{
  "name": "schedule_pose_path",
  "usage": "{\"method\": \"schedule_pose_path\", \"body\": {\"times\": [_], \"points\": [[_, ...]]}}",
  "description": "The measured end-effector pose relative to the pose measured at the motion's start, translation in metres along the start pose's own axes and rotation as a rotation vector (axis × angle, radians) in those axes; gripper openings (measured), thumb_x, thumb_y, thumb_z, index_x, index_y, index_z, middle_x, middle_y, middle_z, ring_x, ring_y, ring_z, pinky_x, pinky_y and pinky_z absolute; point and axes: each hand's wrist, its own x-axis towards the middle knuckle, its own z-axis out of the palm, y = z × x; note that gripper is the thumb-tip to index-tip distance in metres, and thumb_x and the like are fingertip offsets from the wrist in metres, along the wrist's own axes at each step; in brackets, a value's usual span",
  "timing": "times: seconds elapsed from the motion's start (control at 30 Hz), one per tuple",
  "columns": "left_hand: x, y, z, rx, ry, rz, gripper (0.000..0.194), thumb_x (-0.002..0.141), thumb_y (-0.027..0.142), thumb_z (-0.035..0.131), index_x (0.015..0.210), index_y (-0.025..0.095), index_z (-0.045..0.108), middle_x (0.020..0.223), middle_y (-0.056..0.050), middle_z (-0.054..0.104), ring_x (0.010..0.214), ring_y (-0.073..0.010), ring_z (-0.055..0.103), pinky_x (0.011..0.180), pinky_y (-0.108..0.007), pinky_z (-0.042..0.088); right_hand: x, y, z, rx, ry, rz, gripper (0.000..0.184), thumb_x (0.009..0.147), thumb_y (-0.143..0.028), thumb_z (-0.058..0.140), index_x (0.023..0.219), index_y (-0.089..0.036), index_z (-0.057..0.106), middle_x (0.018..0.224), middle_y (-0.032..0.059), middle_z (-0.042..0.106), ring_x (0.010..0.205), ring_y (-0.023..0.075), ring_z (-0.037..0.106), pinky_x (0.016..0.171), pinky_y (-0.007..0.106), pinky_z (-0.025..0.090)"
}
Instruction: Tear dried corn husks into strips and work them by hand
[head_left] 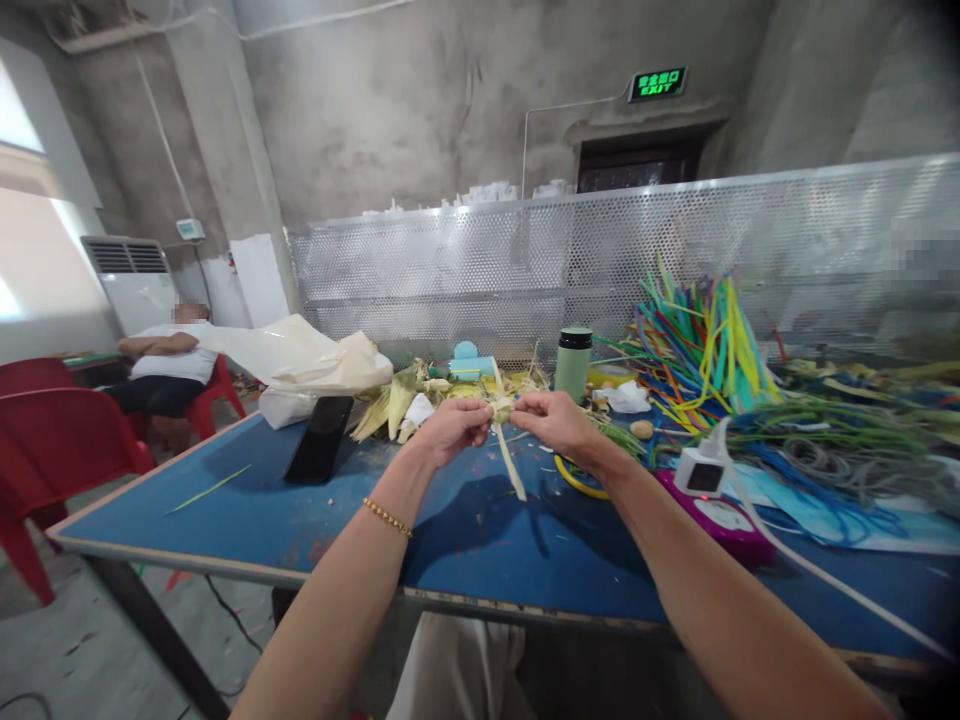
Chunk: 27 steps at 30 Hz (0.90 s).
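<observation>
Above the blue table (247, 520), my left hand (459, 425) and my right hand (553, 418) meet at a small woven piece of pale straw-like strips (511, 465). Each hand pinches one side of it between thumb and fingers. One flat strip hangs down toward the table, and another sticks up above the hands. The fingers partly cover the woven middle. Behind my left hand lie dry corn husks (390, 405) and a crumpled white tissue (417, 412).
A black phone (320, 440) lies at left near a large plastic bag (322, 365). A green bottle (574, 365), colourful strips (712, 345), a white charger (701, 472) and a magenta box (724, 525) stand on the right. A seated person (172, 355) is at far left.
</observation>
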Motion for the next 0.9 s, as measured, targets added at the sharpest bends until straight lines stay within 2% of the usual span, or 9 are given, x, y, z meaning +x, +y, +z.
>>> {"method": "schedule_pose_path", "body": {"times": [0.33, 0.57, 0.77, 0.9], "points": [[-0.0026, 0.0042, 0.0016, 0.021, -0.03, 0.003, 0.032, 0.07, 0.032, 0.072, 0.057, 0.014, 0.049, 0.053, 0.003, 0.045, 0.044, -0.0051, 0.039, 0.046, -0.023, 0.026, -0.0007, 0.0002, -0.006, 0.036, 0.029, -0.01, 0.024, 0.074, -0.034, 0.06, 0.074, -0.014, 0.071, 0.071, 0.0036, 0.064, 0.068, 0.0149, 0.054, 0.061, 0.025, 0.04], [-0.0043, 0.0038, 0.003, 0.089, -0.017, 0.02, 0.034, 0.071, 0.035, 0.071, 0.056, 0.015, 0.047, 0.051, 0.004, 0.042, 0.043, -0.0053, 0.036, 0.045, -0.024, 0.024, -0.0002, 0.0057, -0.0043, 0.06, 0.031, 0.025, 0.027, 0.075, -0.038, 0.059, 0.077, -0.014, 0.073, 0.068, 0.003, 0.065, 0.063, 0.0145, 0.054, 0.058, 0.025, 0.041], [-0.0046, 0.0051, 0.0042, 0.098, -0.026, 0.028, 0.033, 0.07, 0.042, 0.072, 0.063, 0.013, 0.058, 0.056, 0.0, 0.051, 0.047, -0.0074, 0.043, 0.047, -0.024, 0.03, -0.0011, 0.0034, -0.0044, 0.064, 0.075, 0.065, 0.032, 0.076, -0.041, 0.058, 0.078, -0.014, 0.073, 0.064, 0.0019, 0.063, 0.059, 0.0133, 0.052, 0.055, 0.025, 0.039], [-0.005, 0.0067, 0.0033, 0.122, -0.029, 0.001, 0.035, 0.071, 0.045, 0.071, 0.071, 0.01, 0.065, 0.066, -0.006, 0.062, 0.048, -0.0083, 0.047, 0.05, -0.026, 0.034, -0.001, -0.0005, -0.0052, 0.064, 0.112, 0.108, 0.03, 0.075, -0.039, 0.058, 0.078, -0.013, 0.073, 0.062, 0.001, 0.061, 0.057, 0.012, 0.05, 0.054, 0.024, 0.037]]}}
